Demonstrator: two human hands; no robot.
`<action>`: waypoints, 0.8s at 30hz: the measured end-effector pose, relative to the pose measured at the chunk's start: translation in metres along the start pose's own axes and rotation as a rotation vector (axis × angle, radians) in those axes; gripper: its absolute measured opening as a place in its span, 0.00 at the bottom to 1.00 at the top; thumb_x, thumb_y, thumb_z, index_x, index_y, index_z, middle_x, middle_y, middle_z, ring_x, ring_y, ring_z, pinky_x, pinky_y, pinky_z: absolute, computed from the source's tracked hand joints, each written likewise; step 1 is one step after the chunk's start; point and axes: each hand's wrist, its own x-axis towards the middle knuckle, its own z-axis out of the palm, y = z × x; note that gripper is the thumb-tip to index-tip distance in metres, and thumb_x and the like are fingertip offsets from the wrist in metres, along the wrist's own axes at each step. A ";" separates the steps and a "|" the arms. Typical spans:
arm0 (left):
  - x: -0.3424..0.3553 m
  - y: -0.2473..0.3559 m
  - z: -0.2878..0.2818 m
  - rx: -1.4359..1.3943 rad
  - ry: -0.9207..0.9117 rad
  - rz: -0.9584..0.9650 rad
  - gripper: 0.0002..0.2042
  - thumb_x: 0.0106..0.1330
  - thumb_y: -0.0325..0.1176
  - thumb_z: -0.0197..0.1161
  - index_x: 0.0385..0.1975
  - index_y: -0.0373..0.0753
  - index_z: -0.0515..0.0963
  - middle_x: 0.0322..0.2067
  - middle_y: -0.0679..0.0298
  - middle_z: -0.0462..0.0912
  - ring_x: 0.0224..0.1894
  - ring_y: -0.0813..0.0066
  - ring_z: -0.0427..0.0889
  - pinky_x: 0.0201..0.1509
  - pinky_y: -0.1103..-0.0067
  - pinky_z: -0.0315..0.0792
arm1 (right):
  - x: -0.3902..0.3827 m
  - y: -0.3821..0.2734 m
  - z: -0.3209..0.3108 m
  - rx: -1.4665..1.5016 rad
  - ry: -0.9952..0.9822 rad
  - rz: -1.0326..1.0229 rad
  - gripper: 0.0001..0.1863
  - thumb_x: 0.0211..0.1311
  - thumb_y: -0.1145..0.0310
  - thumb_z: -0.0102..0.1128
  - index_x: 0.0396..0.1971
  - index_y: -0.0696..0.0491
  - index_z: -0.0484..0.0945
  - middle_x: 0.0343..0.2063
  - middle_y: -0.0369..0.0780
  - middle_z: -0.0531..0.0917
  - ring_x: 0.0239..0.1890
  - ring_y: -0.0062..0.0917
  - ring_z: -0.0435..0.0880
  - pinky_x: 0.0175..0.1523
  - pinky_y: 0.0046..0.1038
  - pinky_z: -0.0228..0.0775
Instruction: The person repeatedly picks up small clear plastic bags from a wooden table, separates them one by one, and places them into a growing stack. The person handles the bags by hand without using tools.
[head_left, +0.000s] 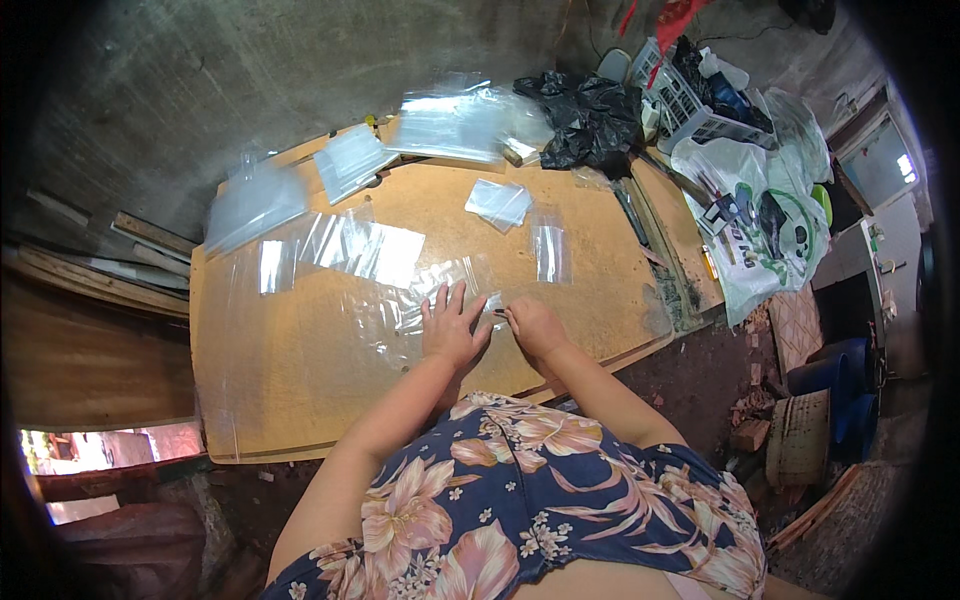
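Note:
My left hand (453, 328) lies flat with fingers spread on clear plastic bags (392, 312) near the front of the wooden table (310, 380). Close to its right, my right hand (537, 326) is closed in a pinch around a small dark object (500, 312), whose kind I cannot make out. The object's tip points toward the left hand, over the edge of the plastic. Farther left, a row of overlapping clear bags (385, 252) stretches across the table. Beyond the hands lie a small stack of bags (499, 203) and a single clear bag (552, 250).
Larger stacks of clear plastic sheets (450, 125) line the table's far edge, beside a crumpled black bag (590, 115). At the far right are a grey plastic crate (690, 110) and a white bag (745, 190) with tools on it. Wooden boards (90, 285) rest at the left.

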 end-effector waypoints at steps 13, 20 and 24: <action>0.000 0.001 0.000 -0.025 -0.004 -0.005 0.23 0.53 0.48 0.58 0.52 0.55 0.71 0.60 0.55 0.59 0.63 0.52 0.52 0.61 0.50 0.46 | 0.000 0.008 0.011 0.051 0.154 0.090 0.09 0.59 0.66 0.50 0.27 0.56 0.72 0.26 0.46 0.76 0.27 0.42 0.76 0.33 0.38 0.68; -0.003 -0.004 0.009 0.019 0.160 0.167 0.23 0.51 0.50 0.58 0.49 0.54 0.72 0.59 0.57 0.61 0.63 0.53 0.54 0.60 0.49 0.44 | -0.028 0.106 -0.032 0.567 0.735 0.777 0.09 0.62 0.64 0.47 0.31 0.54 0.71 0.21 0.40 0.78 0.25 0.29 0.79 0.31 0.30 0.68; -0.002 -0.006 0.002 0.045 0.119 0.346 0.20 0.49 0.48 0.58 0.43 0.52 0.76 0.57 0.56 0.64 0.62 0.52 0.56 0.59 0.47 0.44 | -0.066 0.144 -0.049 0.220 0.898 0.763 0.07 0.61 0.68 0.49 0.34 0.55 0.72 0.23 0.39 0.79 0.25 0.25 0.79 0.31 0.27 0.70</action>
